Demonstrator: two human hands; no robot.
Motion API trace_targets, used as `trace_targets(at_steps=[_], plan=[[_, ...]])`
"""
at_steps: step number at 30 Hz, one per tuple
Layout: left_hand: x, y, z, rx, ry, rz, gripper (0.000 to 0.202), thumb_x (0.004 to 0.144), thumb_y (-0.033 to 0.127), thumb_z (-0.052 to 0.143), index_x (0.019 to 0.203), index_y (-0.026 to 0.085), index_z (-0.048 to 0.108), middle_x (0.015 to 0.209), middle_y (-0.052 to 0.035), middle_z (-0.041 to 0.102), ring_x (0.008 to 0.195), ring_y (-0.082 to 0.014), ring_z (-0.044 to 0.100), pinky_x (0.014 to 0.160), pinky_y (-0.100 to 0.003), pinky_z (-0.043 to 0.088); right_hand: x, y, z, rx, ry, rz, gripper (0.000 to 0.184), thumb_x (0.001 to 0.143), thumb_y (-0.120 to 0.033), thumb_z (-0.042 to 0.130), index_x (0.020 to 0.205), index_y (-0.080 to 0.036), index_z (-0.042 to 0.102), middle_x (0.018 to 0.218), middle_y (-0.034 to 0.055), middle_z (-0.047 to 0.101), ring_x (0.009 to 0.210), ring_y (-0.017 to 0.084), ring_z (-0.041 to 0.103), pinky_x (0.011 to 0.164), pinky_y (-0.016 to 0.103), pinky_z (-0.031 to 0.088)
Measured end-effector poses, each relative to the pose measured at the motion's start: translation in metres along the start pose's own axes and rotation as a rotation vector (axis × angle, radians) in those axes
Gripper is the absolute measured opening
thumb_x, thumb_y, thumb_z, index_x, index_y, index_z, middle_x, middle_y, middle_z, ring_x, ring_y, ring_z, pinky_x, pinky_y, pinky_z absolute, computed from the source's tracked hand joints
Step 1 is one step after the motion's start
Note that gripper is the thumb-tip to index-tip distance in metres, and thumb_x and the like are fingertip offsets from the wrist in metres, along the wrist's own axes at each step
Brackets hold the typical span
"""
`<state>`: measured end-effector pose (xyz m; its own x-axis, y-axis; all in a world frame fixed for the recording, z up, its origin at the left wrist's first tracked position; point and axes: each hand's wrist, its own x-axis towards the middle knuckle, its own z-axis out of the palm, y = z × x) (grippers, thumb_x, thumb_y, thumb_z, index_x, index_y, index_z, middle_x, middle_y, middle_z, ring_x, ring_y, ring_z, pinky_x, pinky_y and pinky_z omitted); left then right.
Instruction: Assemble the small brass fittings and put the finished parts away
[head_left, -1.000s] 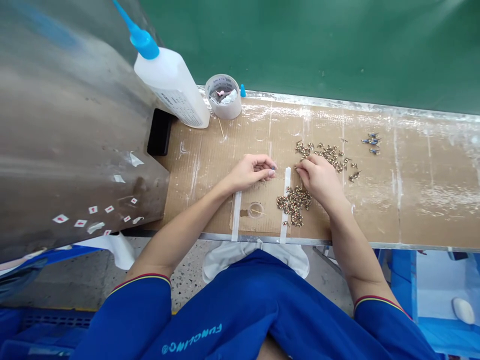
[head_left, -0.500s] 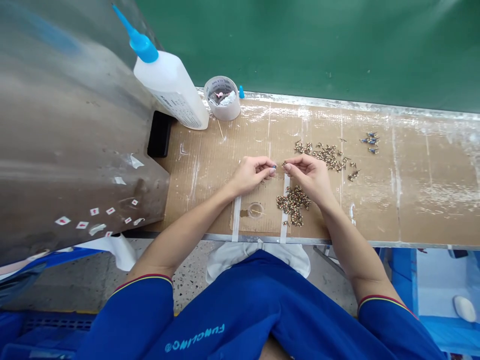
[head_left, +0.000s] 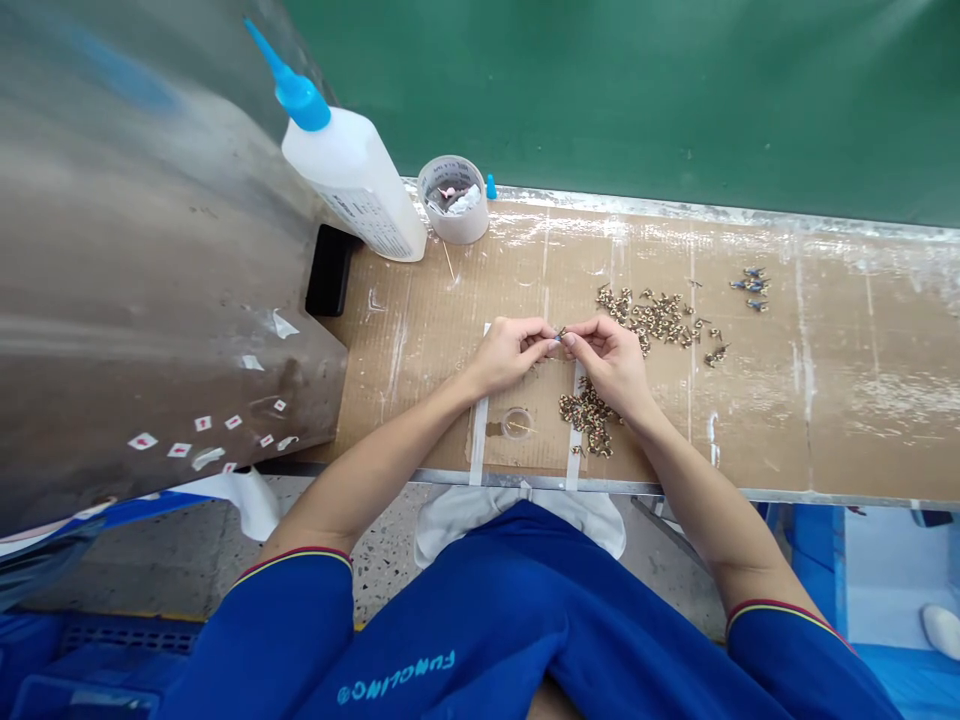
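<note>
My left hand pinches a small blue piece between thumb and fingertips. Against it, my right hand closes its fingertips on a tiny brass-coloured metal part, mostly hidden by the fingers. Both sets of fingertips meet above the cardboard. Just below my right hand lies a pile of small gold-and-dark metal parts. Beyond it spreads a looser pile of similar parts. Several pieces with blue bodies and metal ends form a little group farther right. A small clear round dish sits below my left hand.
A white bottle with a blue nozzle stands at the back left, beside a tape-roll cup holding scraps. A thin stick and a blue cap are near it. A metal panel bounds the left side.
My hands have come together: the gap between their fingertips has closed, and the right-hand part now meets the blue piece. The whole view has shifted slightly.
</note>
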<state>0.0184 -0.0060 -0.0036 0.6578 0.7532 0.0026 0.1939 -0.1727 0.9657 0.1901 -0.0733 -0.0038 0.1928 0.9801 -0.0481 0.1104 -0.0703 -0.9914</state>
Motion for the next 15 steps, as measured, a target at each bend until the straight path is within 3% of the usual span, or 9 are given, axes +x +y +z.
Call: trace_targets(at_steps=[5,10,15], plan=[[0.0002,-0.001,-0.001,0.101,0.008,0.057,0.015,0.093,0.023,0.065,0.083,0.015,0.072,0.069,-0.001,0.069,0.06,-0.0107,0.057,0.062,-0.023,0.042,-0.0018,-0.002,-0.0015,-0.059,-0.017,-0.04,0.025,0.084,-0.043,0.075,0.087,-0.019,0.07,0.078,0.0038,0.076,0.068,0.015,0.071,0.063,0.03,0.057],[0.001,-0.0073,-0.0004,0.272,0.018,0.133,0.015,0.092,0.021,0.064,0.08,0.017,0.071,0.073,-0.0026,0.07,0.068,-0.015,0.061,0.069,-0.026,0.045,-0.0031,-0.0033,-0.0052,-0.155,-0.063,-0.087,0.018,0.086,-0.036,0.072,0.086,-0.019,0.069,0.085,0.006,0.077,0.072,0.017,0.071,0.066,0.031,0.057],[0.0017,-0.0087,0.0003,0.282,-0.005,0.143,0.016,0.09,0.019,0.062,0.076,0.017,0.068,0.067,-0.0004,0.066,0.063,-0.0137,0.057,0.066,-0.026,0.041,-0.0009,-0.0028,-0.0086,-0.2,-0.125,-0.108,0.018,0.088,-0.036,0.071,0.084,-0.019,0.065,0.083,0.0051,0.075,0.071,0.016,0.068,0.067,0.031,0.055]])
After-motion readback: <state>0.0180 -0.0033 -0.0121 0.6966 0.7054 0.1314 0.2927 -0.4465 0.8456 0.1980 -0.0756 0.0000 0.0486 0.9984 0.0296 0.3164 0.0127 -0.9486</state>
